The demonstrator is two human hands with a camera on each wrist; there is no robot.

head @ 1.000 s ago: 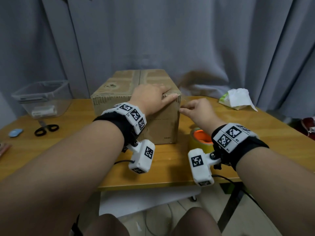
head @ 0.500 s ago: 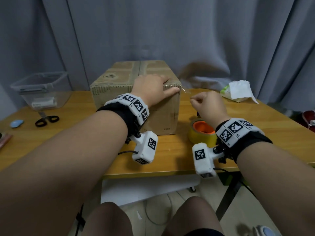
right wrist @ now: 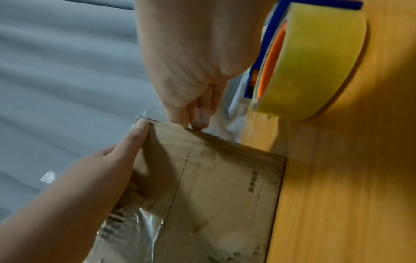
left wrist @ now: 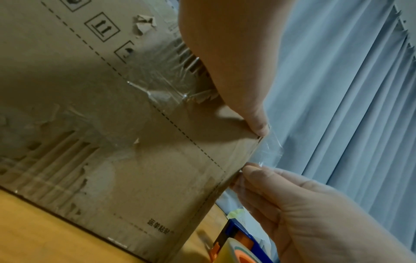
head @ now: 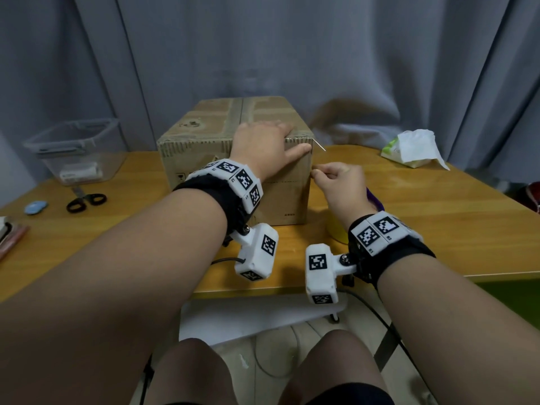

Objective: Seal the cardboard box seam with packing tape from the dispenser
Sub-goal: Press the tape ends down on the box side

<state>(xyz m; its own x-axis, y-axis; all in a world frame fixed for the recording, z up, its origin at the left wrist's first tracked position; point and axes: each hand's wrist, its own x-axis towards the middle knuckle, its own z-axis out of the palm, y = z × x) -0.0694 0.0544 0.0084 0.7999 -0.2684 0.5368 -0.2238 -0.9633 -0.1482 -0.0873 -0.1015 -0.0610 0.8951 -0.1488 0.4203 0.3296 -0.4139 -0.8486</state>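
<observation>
The cardboard box (head: pixel 204 159) stands on the wooden table (head: pixel 438 223), its top seam (head: pixel 242 112) running away from me. My left hand (head: pixel 271 144) lies flat on the box's near right corner, thumb (left wrist: pixel 258 122) pressing the front face at the top edge. A clear tape strip (left wrist: pixel 269 153) hangs over that corner. My right hand (head: pixel 318 173) pinches the strip's lower end against the box's right front edge (right wrist: pixel 198 121). The tape dispenser (right wrist: pixel 310 62), a yellow roll on an orange core in a blue frame, lies on the table right of the box, mostly hidden under my right wrist in the head view.
A clear plastic bin (head: pixel 76 150) stands at the far left with black scissors (head: pixel 86 198) and a blue object (head: pixel 35 207) in front of it. A crumpled white tissue pack (head: pixel 412 147) lies at the far right. Grey curtains (head: pixel 292 54) hang close behind the table.
My right hand drew away to the right of the box corner, then came back down to the box's right front edge with the tape. The left hand stayed on the corner.
</observation>
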